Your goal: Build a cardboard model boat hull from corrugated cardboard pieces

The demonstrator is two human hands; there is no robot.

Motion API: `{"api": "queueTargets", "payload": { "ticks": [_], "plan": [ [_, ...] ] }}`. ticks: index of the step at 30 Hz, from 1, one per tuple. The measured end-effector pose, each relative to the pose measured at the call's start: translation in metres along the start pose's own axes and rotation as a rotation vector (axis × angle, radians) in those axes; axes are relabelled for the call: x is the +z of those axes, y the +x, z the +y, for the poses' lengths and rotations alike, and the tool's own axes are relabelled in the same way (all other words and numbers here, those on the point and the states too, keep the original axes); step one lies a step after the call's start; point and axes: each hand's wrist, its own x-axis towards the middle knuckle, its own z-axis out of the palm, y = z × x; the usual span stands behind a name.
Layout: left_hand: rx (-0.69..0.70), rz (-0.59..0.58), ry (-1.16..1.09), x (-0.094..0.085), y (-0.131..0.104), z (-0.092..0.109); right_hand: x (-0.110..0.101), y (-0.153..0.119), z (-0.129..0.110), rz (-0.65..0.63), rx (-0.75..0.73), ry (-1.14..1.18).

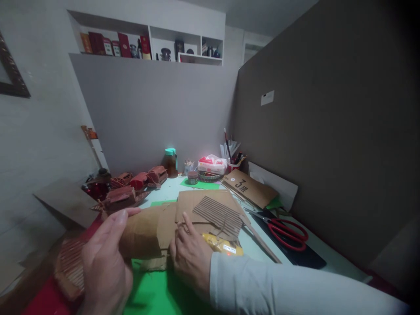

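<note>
My left hand (108, 258) is closed on the left end of a brown cardboard piece (142, 232), its thumb on top and the other fingers partly hidden. My right hand (192, 256) grips the same cardboard at its torn right part, with the index finger stretched and the others curled over the edge. Behind it lies a flat cardboard sheet (187, 203), topped by a corrugated cardboard strip (218, 214). A yellow packet (213, 241) with a white label sits just beyond my right wrist.
Red-handled scissors (288, 234) rest on a dark flat board (308, 258) at right. A printed cardboard piece (252, 188) lies behind them. Red cardboard models (120, 197) crowd the left. A lidded jar (170, 164) and a tissue pack (212, 165) stand at the back. A green mat (154, 293) lies in front.
</note>
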Motion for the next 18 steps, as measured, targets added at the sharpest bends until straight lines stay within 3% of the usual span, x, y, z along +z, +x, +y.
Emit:
{"api": "queueTargets", "payload": {
  "ticks": [6, 11, 18],
  "plan": [
    [-0.030, -0.008, 0.002, 0.000, -0.001, 0.000, -0.010, -0.007, -0.005, 0.009, -0.045, 0.000],
    [-0.107, -0.088, 0.006, 0.000, 0.000, -0.004, -0.020, -0.015, -0.020, 0.019, 0.062, 0.088],
    [-0.150, -0.166, 0.034, 0.003, 0.002, -0.009, -0.009, -0.042, -0.054, -0.002, 0.016, 0.246]
  ]
}}
